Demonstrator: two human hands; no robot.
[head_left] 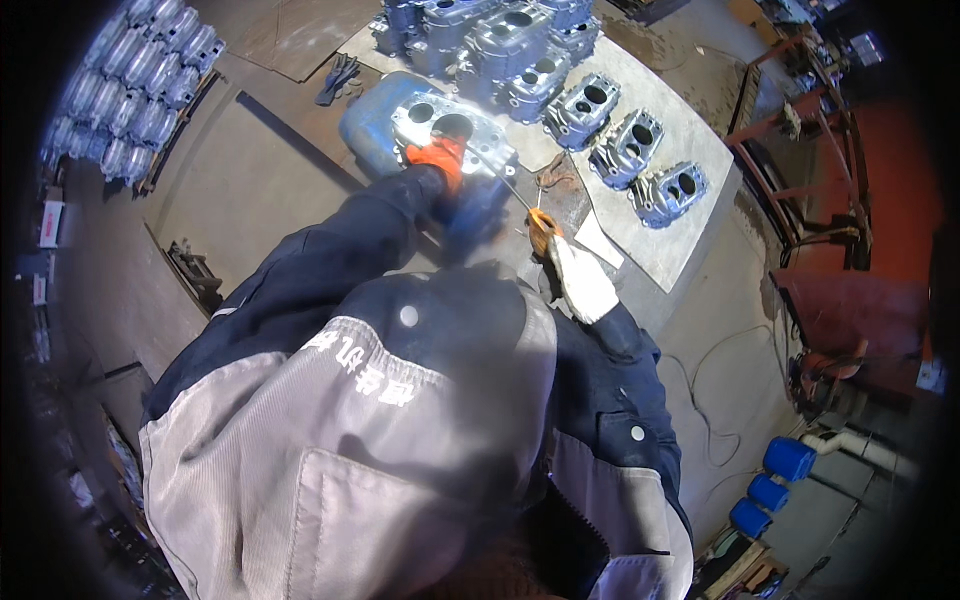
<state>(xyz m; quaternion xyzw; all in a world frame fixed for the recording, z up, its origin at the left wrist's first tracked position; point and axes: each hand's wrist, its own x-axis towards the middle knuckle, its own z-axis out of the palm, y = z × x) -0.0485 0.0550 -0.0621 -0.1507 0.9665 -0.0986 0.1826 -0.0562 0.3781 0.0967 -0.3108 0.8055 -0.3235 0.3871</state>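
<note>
Bare concrete floor (pixel 250 190) with dusty patches and loose cables (pixel 700 400) trailing over it, a red metal frame rack (pixel 810 150) off to the right, blue drums (pixel 775 485) lower right, harsh sunlight washing the workbench top (pixel 680 235)

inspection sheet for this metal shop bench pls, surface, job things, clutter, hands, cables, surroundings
surface: grey bench top, dusty, with a dark patch near the hands
job's things: one metal casting with round bores lies on a blue support; a thin rod runs from it toward the right hand
clutter: a row of similar castings on the bench, more piled behind; dark gloves lie on the floor plate
grippers: left hand, orange glove, rests on the casting; right hand, pale glove with orange fingertips, pinches the rod
cables: thin cable loops on the floor at right
surroundings: stacked castings far left; red metal frame; blue drums
</note>
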